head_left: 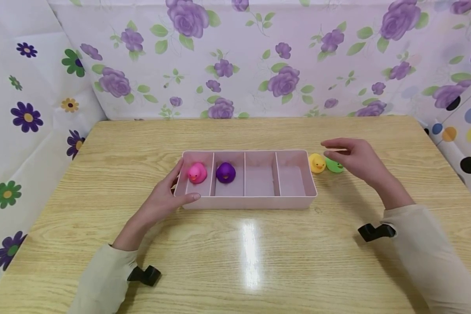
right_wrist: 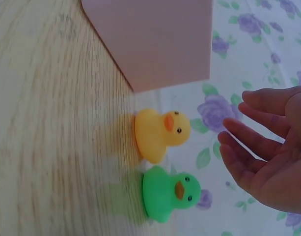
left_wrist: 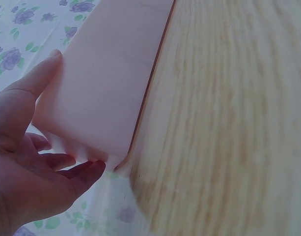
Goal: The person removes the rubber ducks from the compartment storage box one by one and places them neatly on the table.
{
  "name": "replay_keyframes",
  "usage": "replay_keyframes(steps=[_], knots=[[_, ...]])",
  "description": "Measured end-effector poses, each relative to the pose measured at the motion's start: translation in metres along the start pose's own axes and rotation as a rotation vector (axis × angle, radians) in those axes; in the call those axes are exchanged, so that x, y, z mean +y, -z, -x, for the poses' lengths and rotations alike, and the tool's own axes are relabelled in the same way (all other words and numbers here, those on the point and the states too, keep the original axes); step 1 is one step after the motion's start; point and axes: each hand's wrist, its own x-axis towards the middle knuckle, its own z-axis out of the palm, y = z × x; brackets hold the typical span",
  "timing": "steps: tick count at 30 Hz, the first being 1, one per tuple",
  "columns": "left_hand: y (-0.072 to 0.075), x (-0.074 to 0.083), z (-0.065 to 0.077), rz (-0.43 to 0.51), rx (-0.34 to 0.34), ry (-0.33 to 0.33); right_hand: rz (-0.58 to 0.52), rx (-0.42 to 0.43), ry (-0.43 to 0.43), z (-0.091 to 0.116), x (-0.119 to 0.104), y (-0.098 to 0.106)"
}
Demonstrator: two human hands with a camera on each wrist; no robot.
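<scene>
Gripping the pink four-compartment tray (head_left: 246, 203) at one end with your left hand (head_left: 162, 204), you hover your right hand (head_left: 358, 159), relaxed and empty, over the yellow toy duck (right_wrist: 152, 136) and green toy duck (right_wrist: 160, 194) crowded beside it on the table (head_left: 204, 253); a clumsy pinch could topple either.

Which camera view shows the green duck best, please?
The right wrist view: the green duck shows whole there, eyes and beak clear. In the head view, the right hand partly covers it; the left wrist view doesn't show it.
</scene>
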Motion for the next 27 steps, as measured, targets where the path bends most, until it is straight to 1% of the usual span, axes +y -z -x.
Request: replay_keyframes(steps=[4,10,15,22,27], knots=[[-0.001,-0.001,-0.001,0.007,-0.003,0.0,-0.006,-0.026,0.037,0.002,-0.008,-0.006],[-0.001,0.0,0.0,0.013,-0.006,0.004,-0.009,-0.013,0.084,0.003,-0.02,-0.013],[0.0,0.0,0.0,0.012,-0.002,0.006,-0.007,-0.012,0.107,0.003,-0.031,-0.019],[0.0,0.0,0.0,0.005,-0.001,0.006,-0.034,-0.077,0.108,-0.001,-0.045,-0.027],[0.0,0.0,0.0,0.002,-0.001,0.006,-0.049,-0.103,0.153,-0.004,-0.051,-0.033]])
